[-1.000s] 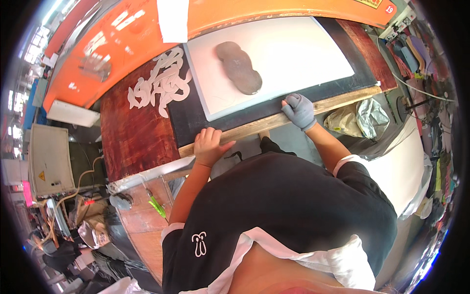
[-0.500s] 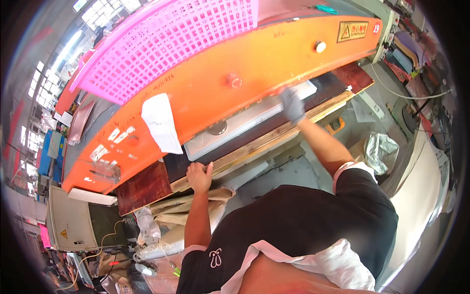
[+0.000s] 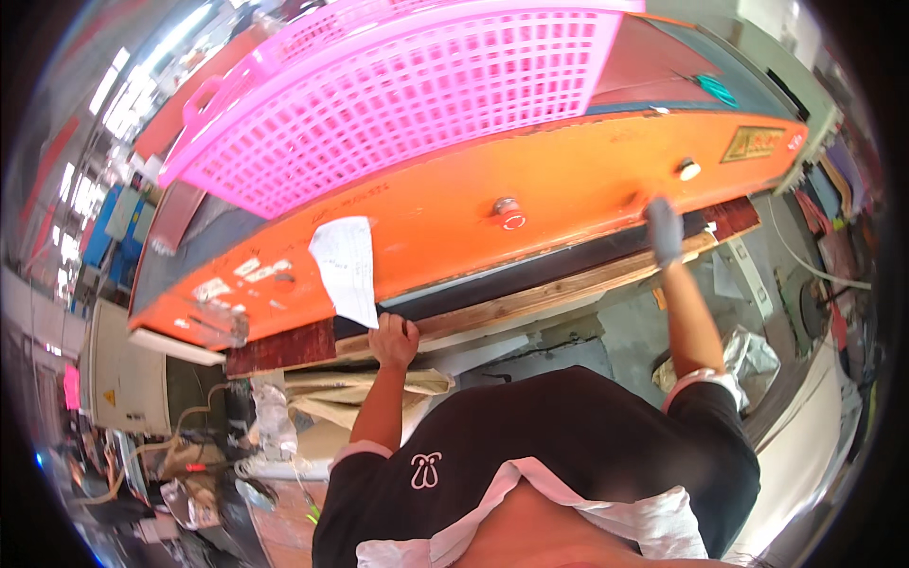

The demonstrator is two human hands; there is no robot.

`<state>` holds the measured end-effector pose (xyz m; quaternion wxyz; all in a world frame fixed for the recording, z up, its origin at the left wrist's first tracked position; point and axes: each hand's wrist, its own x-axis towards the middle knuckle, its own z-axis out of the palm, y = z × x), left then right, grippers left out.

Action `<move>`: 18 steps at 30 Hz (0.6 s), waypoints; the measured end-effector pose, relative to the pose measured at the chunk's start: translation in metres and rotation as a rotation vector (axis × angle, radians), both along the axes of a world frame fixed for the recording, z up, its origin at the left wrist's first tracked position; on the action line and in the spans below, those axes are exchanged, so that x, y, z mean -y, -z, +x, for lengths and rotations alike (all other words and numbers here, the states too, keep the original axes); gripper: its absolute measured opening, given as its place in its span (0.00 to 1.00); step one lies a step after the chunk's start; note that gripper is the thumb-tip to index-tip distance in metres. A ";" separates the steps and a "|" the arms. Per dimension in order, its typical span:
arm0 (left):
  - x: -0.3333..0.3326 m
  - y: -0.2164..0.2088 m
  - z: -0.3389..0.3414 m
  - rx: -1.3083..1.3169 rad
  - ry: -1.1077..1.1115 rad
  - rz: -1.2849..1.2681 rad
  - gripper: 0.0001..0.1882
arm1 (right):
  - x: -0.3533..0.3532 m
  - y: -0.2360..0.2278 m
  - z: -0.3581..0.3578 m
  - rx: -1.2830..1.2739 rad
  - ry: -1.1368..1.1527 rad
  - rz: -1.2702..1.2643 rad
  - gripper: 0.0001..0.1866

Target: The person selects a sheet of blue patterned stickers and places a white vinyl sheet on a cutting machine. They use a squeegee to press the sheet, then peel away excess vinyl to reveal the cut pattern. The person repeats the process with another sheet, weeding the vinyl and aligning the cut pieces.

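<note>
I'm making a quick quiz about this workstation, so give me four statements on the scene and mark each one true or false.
1. The bare left hand is at the wooden plank. True.
2. The right hand is bare. False: it wears a grey glove.
3. A pink basket sits atop the orange machine. True.
4. The white paper hangs right of the red button. False: it hangs to its left.

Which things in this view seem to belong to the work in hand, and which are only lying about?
Seemingly in use:
- wooden edge, with the left hand at it
- orange machine, with the gloved right hand, blurred, at its front
- black board beneath

Apparently just lying about:
- pink basket on the machine
- teal object
- silvery bag
</note>
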<state>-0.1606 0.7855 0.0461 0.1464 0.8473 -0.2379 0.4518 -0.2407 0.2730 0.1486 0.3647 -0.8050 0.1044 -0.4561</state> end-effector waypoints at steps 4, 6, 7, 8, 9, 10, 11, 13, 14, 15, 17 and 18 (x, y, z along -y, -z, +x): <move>-0.005 0.004 0.004 -0.130 -0.054 -0.003 0.09 | -0.103 0.071 0.012 -0.101 -0.368 -0.552 0.10; -0.005 0.005 0.007 -0.118 -0.017 -0.046 0.09 | -0.130 0.086 0.017 -0.167 -0.381 -0.600 0.10; -0.005 0.005 0.007 -0.146 -0.029 -0.056 0.10 | -0.137 0.089 0.018 -0.159 -0.395 -0.636 0.10; -0.005 0.003 0.010 -0.143 -0.016 -0.057 0.10 | -0.141 0.089 0.020 -0.187 -0.395 -0.620 0.09; -0.004 0.003 0.011 -0.173 0.003 -0.059 0.10 | -0.143 0.088 0.020 -0.187 -0.399 -0.614 0.09; -0.004 0.003 0.013 -0.207 0.012 -0.074 0.11 | -0.143 0.086 0.020 -0.188 -0.377 -0.595 0.09; -0.004 0.002 0.014 -0.217 -0.002 -0.065 0.11 | -0.143 0.086 0.019 -0.198 -0.353 -0.622 0.09; -0.004 0.002 0.016 -0.266 -0.001 -0.082 0.12 | -0.141 0.086 0.018 -0.140 -0.346 -0.657 0.10; -0.004 0.003 0.015 -0.308 0.000 -0.109 0.12 | -0.140 0.087 0.017 -0.148 -0.347 -0.670 0.11; -0.004 0.003 0.016 -0.338 -0.011 -0.119 0.12 | -0.139 0.089 0.018 -0.195 -0.332 -0.671 0.12; -0.003 0.003 0.016 -0.401 -0.021 -0.131 0.13 | -0.138 0.092 0.019 -0.274 -0.325 -0.623 0.10; -0.002 0.003 0.015 -0.403 -0.026 -0.143 0.13 | -0.137 0.093 0.018 -0.313 -0.317 -0.605 0.09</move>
